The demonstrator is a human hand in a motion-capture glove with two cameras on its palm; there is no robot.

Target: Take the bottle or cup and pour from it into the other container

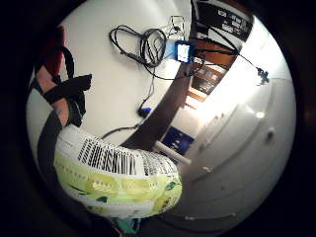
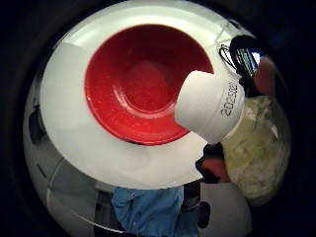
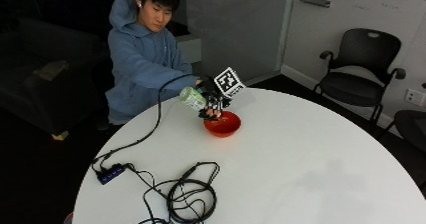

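Observation:
A person in a blue hoodie grips a plastic bottle (image 3: pixel 193 97) with a yellow-green label in the gloved right hand (image 3: pixel 212 102). The bottle is tilted, its capped end pointing down over a red bowl (image 3: pixel 223 124) on the round white table (image 3: pixel 306 159). In the thumb side palm view the white cap (image 2: pixel 210 106) hangs over the rim of the red bowl (image 2: pixel 138 84), with the pale contents of the bottle (image 2: pixel 254 148) behind it. The little finger side palm view shows the bottle's label with a barcode (image 1: pixel 116 173) close to the palm.
A coil of black cable (image 3: pixel 190 194) and a small blue hub (image 3: pixel 110 174) lie on the table's near left part. Black chairs (image 3: pixel 363 79) stand beyond the far right edge. The person's other hand is hidden.

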